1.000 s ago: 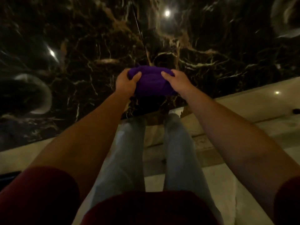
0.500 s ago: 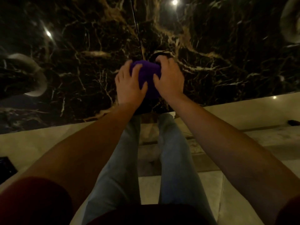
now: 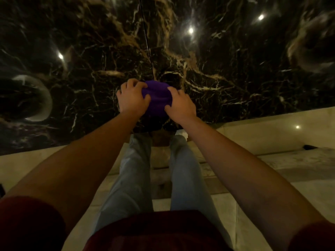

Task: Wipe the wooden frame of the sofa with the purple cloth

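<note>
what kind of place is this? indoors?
Probably an indoor room or lobby with polished stone: glossy dark veined marble mirrors ceiling lights, beside pale tiles. Both hands bunch the purple cloth. No sofa visible.

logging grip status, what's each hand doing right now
Left hand: closed on the purple cloth.
Right hand: closed on the same cloth.

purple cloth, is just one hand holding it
No, the left hand and the right hand both grip the bunched purple cloth.
</note>
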Demonstrator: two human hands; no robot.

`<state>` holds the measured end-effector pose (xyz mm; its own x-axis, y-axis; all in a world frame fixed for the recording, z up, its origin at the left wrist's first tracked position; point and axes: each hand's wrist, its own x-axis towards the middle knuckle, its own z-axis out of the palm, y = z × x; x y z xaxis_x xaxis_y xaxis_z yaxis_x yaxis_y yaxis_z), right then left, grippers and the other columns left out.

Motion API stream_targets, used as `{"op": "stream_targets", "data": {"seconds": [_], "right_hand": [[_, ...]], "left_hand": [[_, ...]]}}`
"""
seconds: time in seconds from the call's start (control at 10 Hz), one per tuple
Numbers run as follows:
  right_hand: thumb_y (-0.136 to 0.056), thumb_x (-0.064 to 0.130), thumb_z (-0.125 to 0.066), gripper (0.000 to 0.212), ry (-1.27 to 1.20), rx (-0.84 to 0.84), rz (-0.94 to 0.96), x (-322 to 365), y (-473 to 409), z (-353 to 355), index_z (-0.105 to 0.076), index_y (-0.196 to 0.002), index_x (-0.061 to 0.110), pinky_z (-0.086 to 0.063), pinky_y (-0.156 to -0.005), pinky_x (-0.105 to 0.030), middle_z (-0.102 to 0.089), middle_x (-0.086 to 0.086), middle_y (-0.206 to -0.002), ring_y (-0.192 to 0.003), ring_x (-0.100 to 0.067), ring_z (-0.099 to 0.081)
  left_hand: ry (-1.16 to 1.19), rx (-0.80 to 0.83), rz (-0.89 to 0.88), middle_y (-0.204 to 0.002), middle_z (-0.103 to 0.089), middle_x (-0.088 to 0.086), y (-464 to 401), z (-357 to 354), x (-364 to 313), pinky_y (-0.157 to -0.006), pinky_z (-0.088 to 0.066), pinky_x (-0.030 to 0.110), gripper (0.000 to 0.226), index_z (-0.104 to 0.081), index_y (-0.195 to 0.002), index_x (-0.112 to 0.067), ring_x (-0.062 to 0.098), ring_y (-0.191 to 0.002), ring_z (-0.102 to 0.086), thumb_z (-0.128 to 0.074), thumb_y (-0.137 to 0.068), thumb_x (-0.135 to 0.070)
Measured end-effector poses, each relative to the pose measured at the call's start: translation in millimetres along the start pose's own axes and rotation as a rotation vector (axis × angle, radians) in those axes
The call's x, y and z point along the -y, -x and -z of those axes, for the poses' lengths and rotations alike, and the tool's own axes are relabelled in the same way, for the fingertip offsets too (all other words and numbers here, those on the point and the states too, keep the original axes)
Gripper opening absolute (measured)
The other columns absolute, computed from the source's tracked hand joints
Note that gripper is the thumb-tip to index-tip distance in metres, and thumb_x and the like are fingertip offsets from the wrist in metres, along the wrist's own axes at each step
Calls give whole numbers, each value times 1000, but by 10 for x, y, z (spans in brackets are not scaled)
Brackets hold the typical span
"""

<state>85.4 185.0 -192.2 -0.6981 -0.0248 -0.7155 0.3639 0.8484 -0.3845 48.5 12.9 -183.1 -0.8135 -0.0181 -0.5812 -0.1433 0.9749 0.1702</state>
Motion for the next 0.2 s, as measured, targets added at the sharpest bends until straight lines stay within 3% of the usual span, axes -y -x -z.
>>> {"op": "stream_targets", "data": {"seconds": [0.2], "right_hand": [[-95, 31, -64, 56, -107, -133, 25, 17, 653, 707, -47, -148, 22, -49, -100, -46, -52, -9, -144, -131, -30, -52]], "left_hand": [[193, -137, 26, -146, -48, 6, 569, 649, -157, -112, -40, 52, 36, -63, -130, -25, 31, -136, -43, -63, -94, -32]]}}
